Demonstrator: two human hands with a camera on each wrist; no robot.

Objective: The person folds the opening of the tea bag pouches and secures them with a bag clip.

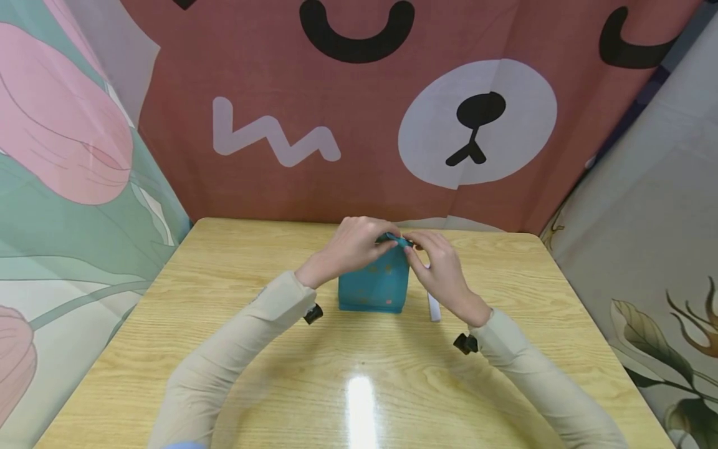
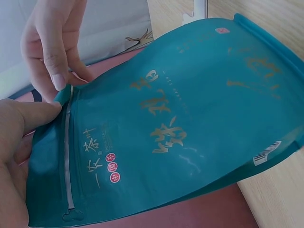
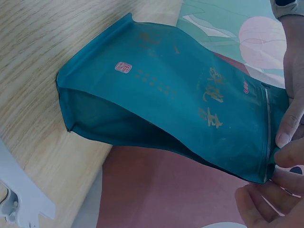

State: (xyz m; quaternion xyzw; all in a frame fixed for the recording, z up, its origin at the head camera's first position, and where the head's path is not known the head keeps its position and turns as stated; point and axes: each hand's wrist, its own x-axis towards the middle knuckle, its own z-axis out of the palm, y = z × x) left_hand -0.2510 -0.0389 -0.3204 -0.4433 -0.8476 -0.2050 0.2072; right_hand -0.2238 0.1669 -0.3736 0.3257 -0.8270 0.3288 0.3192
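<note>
A teal tea pouch (image 1: pixel 374 288) with gold lettering stands upright on the table, its pleated side gusset showing in the right wrist view. My left hand (image 1: pixel 359 244) pinches the pouch's top edge between thumb and fingers. Close beside it, my right hand (image 1: pixel 443 267) pinches the same edge at its right corner. Just below the fingers, a pale strip (image 2: pixel 69 156) runs across the pouch (image 2: pixel 156 114) in the left wrist view. The top edge looks bent over between the hands. I cannot tell whether the pouch's mouth is sealed.
A long white plastic piece (image 1: pixel 434 307) lies on the table right of the pouch, partly behind my right hand; its jointed end (image 3: pixel 21 199) shows in the right wrist view. The wooden table (image 1: pixel 269 368) meets a printed cloth (image 1: pixel 280 193) at its far edge.
</note>
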